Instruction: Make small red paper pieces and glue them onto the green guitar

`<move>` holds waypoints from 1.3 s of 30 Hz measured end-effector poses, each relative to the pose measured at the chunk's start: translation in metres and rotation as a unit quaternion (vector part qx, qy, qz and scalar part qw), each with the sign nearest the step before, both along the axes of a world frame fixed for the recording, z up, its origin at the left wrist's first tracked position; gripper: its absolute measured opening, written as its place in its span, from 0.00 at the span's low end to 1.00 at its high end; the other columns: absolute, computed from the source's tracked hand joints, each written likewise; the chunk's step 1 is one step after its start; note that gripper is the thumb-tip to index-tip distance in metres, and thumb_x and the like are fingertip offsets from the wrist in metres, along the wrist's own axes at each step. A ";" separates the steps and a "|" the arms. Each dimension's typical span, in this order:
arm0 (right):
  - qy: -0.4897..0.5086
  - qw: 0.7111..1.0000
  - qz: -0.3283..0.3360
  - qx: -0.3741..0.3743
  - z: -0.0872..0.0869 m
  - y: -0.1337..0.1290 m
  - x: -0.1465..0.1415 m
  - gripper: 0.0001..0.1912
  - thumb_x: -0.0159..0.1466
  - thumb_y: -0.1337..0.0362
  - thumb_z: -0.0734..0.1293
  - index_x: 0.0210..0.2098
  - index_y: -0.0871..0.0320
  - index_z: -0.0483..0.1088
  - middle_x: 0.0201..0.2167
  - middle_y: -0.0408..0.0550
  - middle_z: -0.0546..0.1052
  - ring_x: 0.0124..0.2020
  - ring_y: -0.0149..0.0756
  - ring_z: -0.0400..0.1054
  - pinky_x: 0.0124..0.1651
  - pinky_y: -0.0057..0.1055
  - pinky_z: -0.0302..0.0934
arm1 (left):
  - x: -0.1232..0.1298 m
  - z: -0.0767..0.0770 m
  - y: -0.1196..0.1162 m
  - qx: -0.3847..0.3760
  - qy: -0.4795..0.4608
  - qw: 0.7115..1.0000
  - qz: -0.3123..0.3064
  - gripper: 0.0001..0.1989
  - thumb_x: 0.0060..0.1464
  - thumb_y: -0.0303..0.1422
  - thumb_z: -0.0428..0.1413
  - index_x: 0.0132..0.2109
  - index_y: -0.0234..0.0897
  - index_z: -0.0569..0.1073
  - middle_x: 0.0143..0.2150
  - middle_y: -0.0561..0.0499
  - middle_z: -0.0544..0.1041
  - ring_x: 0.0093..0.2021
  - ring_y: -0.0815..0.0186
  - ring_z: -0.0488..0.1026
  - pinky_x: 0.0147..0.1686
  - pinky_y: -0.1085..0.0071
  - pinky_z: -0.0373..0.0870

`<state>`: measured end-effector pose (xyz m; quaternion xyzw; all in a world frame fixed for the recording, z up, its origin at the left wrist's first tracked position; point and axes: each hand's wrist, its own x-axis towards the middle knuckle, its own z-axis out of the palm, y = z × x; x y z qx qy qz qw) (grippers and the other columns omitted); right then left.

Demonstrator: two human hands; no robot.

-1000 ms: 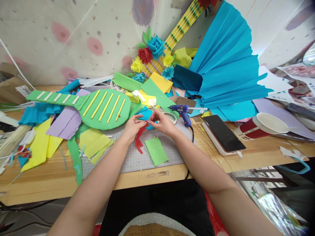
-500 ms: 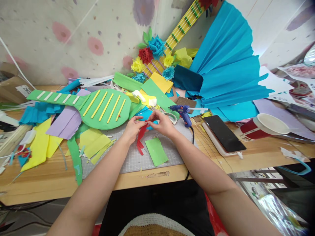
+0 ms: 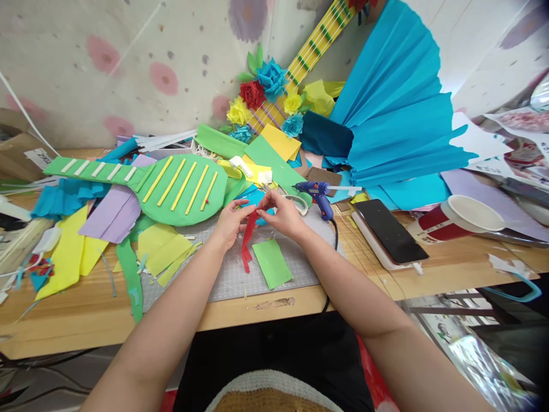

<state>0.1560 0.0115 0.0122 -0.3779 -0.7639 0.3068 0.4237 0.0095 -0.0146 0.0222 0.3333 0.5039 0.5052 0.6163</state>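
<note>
Two hands (image 3: 231, 220) (image 3: 283, 214), one red strip (image 3: 247, 240), one glue gun (image 3: 318, 193), one phone (image 3: 388, 230), one cup (image 3: 457, 216), two paper guitars (image 3: 171, 183) (image 3: 300, 63), six paper flowers (image 3: 271, 77).

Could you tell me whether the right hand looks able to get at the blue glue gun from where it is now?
Probably yes: the glue gun lies just right of the right hand with nothing between, but that hand and the left hand are pinching the red paper strip.

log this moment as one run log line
left hand: pinching red paper strip | right hand: pinching same strip | over: cutting mat
</note>
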 end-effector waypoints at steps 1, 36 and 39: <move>-0.003 1.000 -0.001 -0.001 0.000 0.000 0.000 0.07 0.54 0.66 0.65 0.29 0.55 0.59 0.29 0.43 0.72 0.31 0.33 0.70 0.36 0.34 0.67 | 0.000 0.000 0.000 -0.001 0.007 1.000 0.002 0.20 0.41 0.30 0.62 0.42 0.34 0.65 0.27 0.51 0.74 0.23 0.69 0.71 0.24 0.70 0.72; 0.028 0.997 0.024 -0.066 -0.004 0.004 0.006 0.10 0.53 0.61 0.68 0.29 0.55 0.62 0.28 0.44 0.75 0.30 0.34 0.71 0.38 0.37 0.67 | -0.004 -0.013 0.004 0.132 0.144 0.980 0.046 0.20 0.36 0.28 0.62 0.38 0.38 0.63 0.26 0.54 0.76 0.28 0.67 0.74 0.34 0.70 0.70; 0.021 0.998 0.012 -0.064 -0.005 0.003 0.003 0.09 0.52 0.62 0.68 0.28 0.55 0.62 0.27 0.43 0.75 0.30 0.34 0.71 0.37 0.37 0.67 | -0.004 -0.013 0.002 0.164 0.213 0.962 0.055 0.20 0.37 0.27 0.62 0.39 0.39 0.65 0.26 0.54 0.76 0.28 0.68 0.74 0.34 0.71 0.69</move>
